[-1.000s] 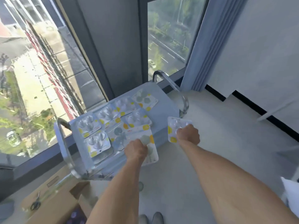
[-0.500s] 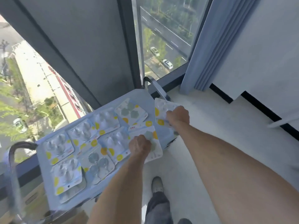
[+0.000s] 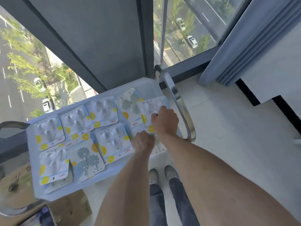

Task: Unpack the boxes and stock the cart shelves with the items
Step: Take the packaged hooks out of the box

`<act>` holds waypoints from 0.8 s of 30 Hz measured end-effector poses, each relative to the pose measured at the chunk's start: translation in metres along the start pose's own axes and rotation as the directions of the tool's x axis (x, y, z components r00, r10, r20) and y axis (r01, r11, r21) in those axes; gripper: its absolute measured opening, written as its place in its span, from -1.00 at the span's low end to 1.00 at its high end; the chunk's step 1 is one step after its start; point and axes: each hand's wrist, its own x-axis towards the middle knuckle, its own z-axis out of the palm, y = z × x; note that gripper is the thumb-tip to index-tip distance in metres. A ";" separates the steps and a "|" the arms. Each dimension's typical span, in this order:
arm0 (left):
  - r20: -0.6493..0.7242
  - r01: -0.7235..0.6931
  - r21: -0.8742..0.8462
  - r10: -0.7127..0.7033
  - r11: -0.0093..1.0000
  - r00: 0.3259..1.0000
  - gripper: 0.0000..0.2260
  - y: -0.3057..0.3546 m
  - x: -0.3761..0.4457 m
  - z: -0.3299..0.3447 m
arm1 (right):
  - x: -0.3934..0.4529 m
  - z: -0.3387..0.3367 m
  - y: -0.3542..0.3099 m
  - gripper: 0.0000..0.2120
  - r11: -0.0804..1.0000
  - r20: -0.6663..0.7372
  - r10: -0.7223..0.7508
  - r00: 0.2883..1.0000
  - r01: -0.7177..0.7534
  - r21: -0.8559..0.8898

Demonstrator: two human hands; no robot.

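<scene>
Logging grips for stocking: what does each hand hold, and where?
Right hand grips a blister pack at its near edge; whether the left hand holds anything cannot be told.

Nine blister packs (image 3: pixel 104 110) on one cart shelf (image 3: pixel 146 83); two hands (image 3: pixel 165 121).

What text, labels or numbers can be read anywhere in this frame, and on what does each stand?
None can be read.
Small red marks on the blister packs on the cart's top shelf: print too blurred to read.
Pack held by the right hand: no legible text.
Pack under the left hand: mostly covered, nothing legible.
Cardboard box under the cart: no print visible.
</scene>
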 end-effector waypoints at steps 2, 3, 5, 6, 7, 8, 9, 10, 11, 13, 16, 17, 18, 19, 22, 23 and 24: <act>-0.056 0.011 -0.049 -0.014 0.999 0.998 -0.81 -0.004 -0.001 0.001 | 0.000 0.006 0.005 -0.79 0.999 0.020 0.041 0.999 -0.041 0.003; -0.089 0.011 -0.068 -0.017 0.998 0.996 -0.81 -0.008 -0.003 0.000 | -0.002 0.007 0.008 -0.78 0.998 0.035 0.065 0.997 -0.065 -0.008; -0.177 -0.001 -0.128 -0.021 0.992 0.984 -0.81 -0.016 -0.009 -0.009 | -0.010 0.008 0.017 -0.79 0.993 0.066 0.113 0.991 -0.111 -0.032; -0.225 -0.016 -0.158 -0.021 0.987 0.974 -0.82 -0.020 -0.011 -0.018 | -0.014 0.008 0.022 -0.79 0.991 0.083 0.128 0.988 -0.125 -0.043; -0.269 -0.030 -0.172 -0.017 0.985 0.963 -0.85 -0.025 -0.012 -0.028 | -0.020 0.008 0.025 -0.79 0.990 0.110 0.137 0.984 -0.131 -0.060; -0.311 -0.047 -0.167 -0.007 0.985 0.951 -0.87 -0.031 -0.012 -0.039 | -0.027 0.008 0.026 -0.79 0.990 0.142 0.128 0.982 -0.118 -0.080; -0.347 -0.058 -0.148 0.003 0.987 0.938 -0.90 -0.037 -0.011 -0.051 | -0.034 0.010 0.026 -0.79 0.991 0.177 0.105 0.979 -0.089 -0.097; -0.380 -0.067 -0.127 0.014 0.990 0.925 -0.92 -0.044 -0.010 -0.064 | -0.042 0.012 0.023 -0.79 0.992 0.213 0.084 0.974 -0.062 -0.107; -0.405 -0.074 -0.111 0.023 0.991 0.914 -0.95 -0.051 -0.008 -0.075 | -0.049 0.015 0.018 -0.78 0.993 0.243 0.076 0.967 -0.051 -0.107; -0.441 -0.090 -0.083 0.045 0.992 0.896 -0.90 -0.063 -0.001 -0.094 | -0.061 0.023 0.006 -0.78 0.994 0.286 0.089 0.954 -0.065 -0.090; -0.441 -0.125 0.058 0.138 0.990 0.887 -0.76 -0.072 0.012 -0.109 | -0.069 0.036 -0.010 -0.78 0.991 0.319 0.122 0.940 -0.100 -0.086; -0.417 -0.144 0.120 0.182 0.982 0.890 -0.73 -0.071 0.017 -0.111 | -0.069 0.041 -0.013 -0.78 0.990 0.325 0.126 0.937 -0.100 -0.096; -0.382 -0.169 0.172 0.224 0.971 0.897 -0.68 -0.068 0.023 -0.111 | -0.068 0.045 -0.015 -0.79 0.989 0.328 0.133 0.935 -0.101 -0.111; -0.343 -0.192 0.207 0.255 0.959 0.904 -0.64 -0.063 0.030 -0.110 | -0.066 0.049 -0.015 -0.80 0.986 0.325 0.143 0.935 -0.107 -0.125; -0.218 -0.241 0.245 0.296 0.939 0.930 -0.51 -0.043 0.050 -0.104 | -0.058 0.055 -0.010 -0.82 0.982 0.300 0.160 0.940 -0.120 -0.148; -0.169 -0.256 0.260 0.305 0.931 0.937 -0.48 -0.038 0.057 -0.101 | -0.056 0.056 -0.009 -0.83 0.981 0.294 0.154 0.943 -0.109 -0.163; -0.119 -0.265 0.279 0.307 0.923 0.944 -0.47 -0.033 0.063 -0.097 | -0.055 0.058 -0.007 -0.83 0.979 0.289 0.144 0.946 -0.093 -0.181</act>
